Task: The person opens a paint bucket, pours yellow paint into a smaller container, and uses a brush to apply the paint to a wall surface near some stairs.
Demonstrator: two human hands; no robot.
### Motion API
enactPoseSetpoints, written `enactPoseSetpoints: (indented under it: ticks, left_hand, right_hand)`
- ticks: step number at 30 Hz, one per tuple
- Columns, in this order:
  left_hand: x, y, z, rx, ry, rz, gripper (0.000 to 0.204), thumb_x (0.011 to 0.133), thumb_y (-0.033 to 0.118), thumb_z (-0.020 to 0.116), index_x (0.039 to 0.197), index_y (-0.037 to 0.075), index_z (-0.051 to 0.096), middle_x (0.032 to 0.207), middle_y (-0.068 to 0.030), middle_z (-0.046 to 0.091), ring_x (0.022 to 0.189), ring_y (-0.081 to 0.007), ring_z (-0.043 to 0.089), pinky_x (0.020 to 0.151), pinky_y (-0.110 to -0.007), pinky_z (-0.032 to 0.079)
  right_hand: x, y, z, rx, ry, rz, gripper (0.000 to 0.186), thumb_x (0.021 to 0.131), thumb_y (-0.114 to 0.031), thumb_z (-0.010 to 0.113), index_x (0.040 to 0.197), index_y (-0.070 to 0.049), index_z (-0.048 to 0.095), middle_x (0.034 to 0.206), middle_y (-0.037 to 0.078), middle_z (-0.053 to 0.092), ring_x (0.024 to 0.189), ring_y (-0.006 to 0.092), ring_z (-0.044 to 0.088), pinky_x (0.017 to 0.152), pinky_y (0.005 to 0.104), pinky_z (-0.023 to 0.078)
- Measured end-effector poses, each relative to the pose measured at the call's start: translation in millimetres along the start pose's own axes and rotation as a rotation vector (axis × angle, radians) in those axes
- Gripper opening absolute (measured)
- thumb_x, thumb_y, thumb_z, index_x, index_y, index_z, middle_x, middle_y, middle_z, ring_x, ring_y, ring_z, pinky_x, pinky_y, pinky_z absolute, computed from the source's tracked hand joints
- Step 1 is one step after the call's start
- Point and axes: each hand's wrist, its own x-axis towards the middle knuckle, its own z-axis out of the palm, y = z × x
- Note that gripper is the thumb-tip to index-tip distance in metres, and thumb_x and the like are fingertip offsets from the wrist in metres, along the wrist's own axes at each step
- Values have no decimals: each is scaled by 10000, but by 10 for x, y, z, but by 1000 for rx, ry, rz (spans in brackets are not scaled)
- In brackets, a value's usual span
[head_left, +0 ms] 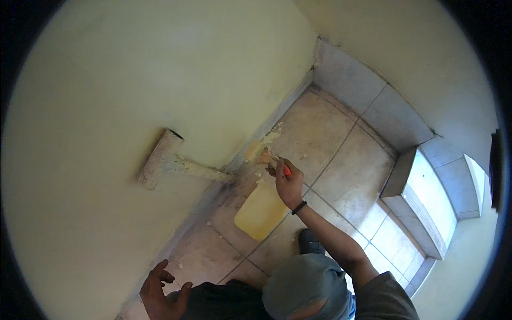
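My right hand (288,184) grips a paintbrush (287,169) with a red handle. Its bristle end is beside a pale yellow patch (254,150) at the foot of the wall. Below that hand, a pale yellow shallow container (255,216) sits on the tiled floor (336,160). A paint-stained roller (160,157) leans against the wall (106,96), its handle reaching down near the skirting. My left hand (162,293) is near the wall's foot at the lower left, fingers apart and holding nothing.
A tiled skirting (349,77) runs below the right-hand wall. A tiled step-like ledge (426,197) stands at the right. A dark shoe (311,242) and rounded grey cloth (298,285) are at the bottom. Pale flecks dot the floor beside the left wall.
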Motion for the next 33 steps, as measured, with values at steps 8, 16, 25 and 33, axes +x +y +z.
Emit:
enactPoseSetpoints:
  ticks: [8,16,25,33]
  left_hand:
    - [-26,-143,4,-45,-14,62,678,658,177,853,1288,39,642,857,-108,669,790,-253,661,710,-386,506]
    - [-211,-290,-72,44,8,-66,677,663,188,849,1290,35,648,883,-106,666,821,-246,654,737,-381,505]
    - [-99,-250,-35,3,-30,-61,681,662,173,861,1293,39,644,870,-93,650,822,-242,642,744,-381,495]
    - [71,-232,77,-5,-113,-102,727,583,80,808,1289,38,639,848,-91,630,805,-230,624,747,-374,483]
  right_hand:
    - [662,-621,35,343,-40,-75,318,1095,-181,516,1046,86,682,887,163,774,822,224,776,737,344,631]
    - [1168,-152,-105,7,291,-109,334,1074,-214,549,1040,81,702,832,163,777,799,212,781,708,317,611]
    - [66,-153,372,-215,4,-55,306,1056,-201,574,958,54,710,781,160,757,778,210,780,650,337,580]
    - [856,113,95,48,-185,238,357,1067,-201,551,902,92,671,828,184,763,766,244,782,669,350,638]
